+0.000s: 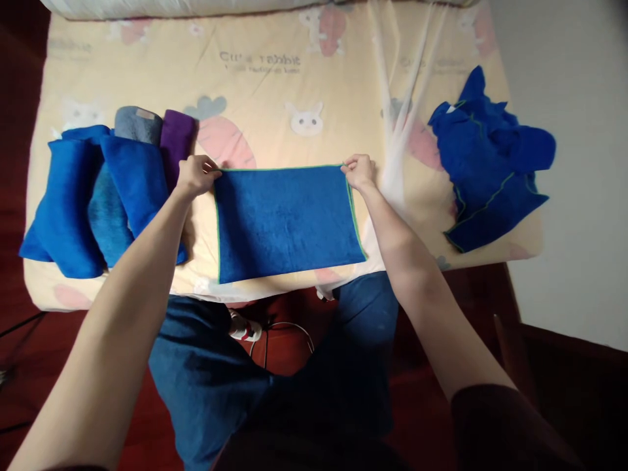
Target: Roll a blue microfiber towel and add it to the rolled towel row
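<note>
A blue towel [289, 222] with green edging lies spread as a flat rectangle on the bed in front of me. My left hand [199, 175] pinches its far left corner, and my right hand [359, 172] pinches the far right corner. Between the two hands the far edge runs nearly straight. Left of my left hand sit several folded or rolled cloths: blue ones [73, 203], a grey one [138, 124] with a pale label, and a purple one [176, 140]. My left forearm partly covers this pile.
The bed [275, 118] has a yellow sheet with rabbit and carrot prints. A crumpled heap of blue cloths [490, 157] lies at the right. Thin white translucent material [395, 157] crosses the sheet right of the towel. Cables [289, 325] lie on the dark red floor [289, 356] below.
</note>
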Motion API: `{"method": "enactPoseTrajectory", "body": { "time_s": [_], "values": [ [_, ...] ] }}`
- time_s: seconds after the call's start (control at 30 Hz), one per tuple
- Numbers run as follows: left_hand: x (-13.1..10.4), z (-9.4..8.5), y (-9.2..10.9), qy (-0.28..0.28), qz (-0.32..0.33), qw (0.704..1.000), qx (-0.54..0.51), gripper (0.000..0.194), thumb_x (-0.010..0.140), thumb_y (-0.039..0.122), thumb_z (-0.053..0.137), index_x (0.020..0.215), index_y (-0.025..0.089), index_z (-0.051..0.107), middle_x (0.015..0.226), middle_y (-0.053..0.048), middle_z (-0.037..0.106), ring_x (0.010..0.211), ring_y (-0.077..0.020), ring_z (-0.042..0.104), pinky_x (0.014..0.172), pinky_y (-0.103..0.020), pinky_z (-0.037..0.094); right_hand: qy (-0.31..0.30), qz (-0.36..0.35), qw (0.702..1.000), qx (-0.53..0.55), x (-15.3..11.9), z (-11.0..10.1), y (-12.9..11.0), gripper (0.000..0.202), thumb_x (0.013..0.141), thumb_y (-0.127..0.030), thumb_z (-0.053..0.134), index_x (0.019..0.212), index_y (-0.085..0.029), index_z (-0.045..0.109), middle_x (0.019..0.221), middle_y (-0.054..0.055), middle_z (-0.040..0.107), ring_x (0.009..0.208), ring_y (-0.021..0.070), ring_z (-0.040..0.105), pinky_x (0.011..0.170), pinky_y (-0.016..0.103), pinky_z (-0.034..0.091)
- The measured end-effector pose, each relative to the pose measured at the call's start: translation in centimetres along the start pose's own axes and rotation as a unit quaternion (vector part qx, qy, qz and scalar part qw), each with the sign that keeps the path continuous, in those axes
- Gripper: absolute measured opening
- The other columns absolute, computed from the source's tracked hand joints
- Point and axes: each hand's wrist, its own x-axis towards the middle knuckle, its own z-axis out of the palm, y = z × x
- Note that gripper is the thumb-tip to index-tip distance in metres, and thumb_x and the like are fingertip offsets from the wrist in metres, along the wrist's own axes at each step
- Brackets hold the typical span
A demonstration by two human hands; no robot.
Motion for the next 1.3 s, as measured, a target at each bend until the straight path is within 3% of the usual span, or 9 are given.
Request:
{"method": "enactPoseTrajectory", "body": {
  "time_s": [0.2, 0.33, 0.4, 0.5, 0.57, 0.67, 0.8, 1.0, 1.3],
  "values": [
    [1.7, -0.1, 1.3, 0.084, -0.024, 0.995, -0.038, 0.029, 0.097, 0.019, 0.067, 0.118, 0.0, 0.066, 0.115, -0.009, 0.071, 0.095, -0.0135, 0.058, 0.098, -0.03, 0.048, 0.036, 0.002, 0.999, -0.002, 1.0, 1.0, -0.5, 0.045, 0.095, -0.061, 0.062, 0.096, -0.017, 0.071, 0.085, 0.005, 0.067, 0.096, 0.0209, 0.072, 0.099, 0.042, 0.059],
    [-2.4, 2.2, 5.7, 0.173, 0.068, 0.983, 0.01, 0.025, 0.099, 0.013, 0.058, 0.122, 0.006, 0.063, 0.136, -0.014, 0.059, 0.125, -0.0246, 0.05, 0.111, -0.045, 0.042, 0.023, 0.002, 1.0, 0.003, 1.2, 1.2, -0.5, 0.044, 0.096, -0.059, 0.062, 0.1, -0.017, 0.072, 0.088, 0.005, 0.069, 0.102, 0.0215, 0.071, 0.101, 0.042, 0.058],
    [-7.4, 4.9, 9.9, 0.118, 0.187, 0.975, 0.033, 0.021, 0.104, 0.017, 0.048, 0.115, 0.014, 0.066, 0.126, -0.013, 0.061, 0.125, -0.0272, 0.053, 0.111, -0.048, 0.043, 0.009, -0.002, 1.0, -0.008, 1.4, 0.9, -0.7, 0.04, 0.096, -0.056, 0.063, 0.098, -0.016, 0.072, 0.088, 0.005, 0.07, 0.101, 0.021, 0.071, 0.1, 0.041, 0.057],
    [-15.9, 10.6, 17.4, -0.069, 0.286, 0.955, 0.02, 0.028, 0.109, 0.029, 0.043, 0.105, 0.018, 0.068, 0.112, -0.014, 0.066, 0.112, -0.0259, 0.061, 0.099, -0.042, 0.052, -0.018, 0.006, 0.999, -0.048, 1.7, -0.1, -1.3, 0.033, 0.093, -0.047, 0.068, 0.091, -0.014, 0.073, 0.09, 0.008, 0.074, 0.096, 0.0219, 0.072, 0.099, 0.041, 0.057],
    [-19.9, 14.5, 21.8, -0.119, 0.285, 0.951, 0.002, 0.03, 0.109, 0.035, 0.043, 0.112, 0.019, 0.067, 0.116, -0.014, 0.065, 0.112, -0.0254, 0.063, 0.093, -0.039, 0.054, -0.03, 0.012, 0.997, -0.074, 1.7, -0.8, -1.7, 0.029, 0.092, -0.042, 0.07, 0.088, -0.014, 0.074, 0.093, 0.01, 0.076, 0.096, 0.0236, 0.072, 0.099, 0.042, 0.057],
    [-22.1, 18.6, 25.7, -0.146, 0.219, 0.965, 0.008, 0.028, 0.107, 0.029, 0.046, 0.126, 0.017, 0.062, 0.124, -0.014, 0.064, 0.117, -0.0258, 0.063, 0.087, -0.035, 0.056, -0.044, 0.001, 0.995, -0.093, 1.5, -1.4, -2.3, 0.025, 0.092, -0.04, 0.069, 0.091, -0.016, 0.075, 0.096, 0.011, 0.077, 0.099, 0.0252, 0.072, 0.1, 0.041, 0.057],
    [-21.6, 20.7, 26.6, -0.148, 0.152, 0.977, 0.022, 0.031, 0.103, 0.021, 0.05, 0.134, 0.018, 0.058, 0.122, -0.013, 0.065, 0.115, -0.0254, 0.065, 0.085, -0.032, 0.056, -0.052, 0.004, 0.993, -0.104, 1.5, -1.3, -2.5, 0.022, 0.094, -0.034, 0.065, 0.096, -0.014, 0.076, 0.097, 0.012, 0.077, 0.098, 0.0253, 0.072, 0.099, 0.04, 0.058],
    [-21.7, 21.1, 27.2, -0.143, 0.123, 0.981, 0.044, 0.031, 0.1, 0.02, 0.055, 0.131, 0.018, 0.059, 0.117, -0.013, 0.067, 0.11, -0.0253, 0.067, 0.084, -0.032, 0.056, -0.05, -0.007, 0.995, -0.091, 1.4, -1.0, -2.5, 0.03, 0.096, -0.034, 0.062, 0.105, -0.009, 0.076, 0.097, 0.014, 0.077, 0.102, 0.0274, 0.073, 0.102, 0.043, 0.057],
    [-22.4, 21.0, 27.4, -0.155, 0.172, 0.971, 0.062, 0.031, 0.096, 0.012, 0.055, 0.126, 0.016, 0.058, 0.118, -0.014, 0.066, 0.111, -0.0249, 0.067, 0.082, -0.031, 0.057, -0.05, -0.004, 0.992, -0.118, 1.8, -0.9, -1.1, 0.043, 0.102, -0.046, 0.055, 0.11, -0.01, 0.075, 0.106, 0.016, 0.078, 0.112, 0.0309, 0.072, 0.11, 0.048, 0.053]
  ]
}}
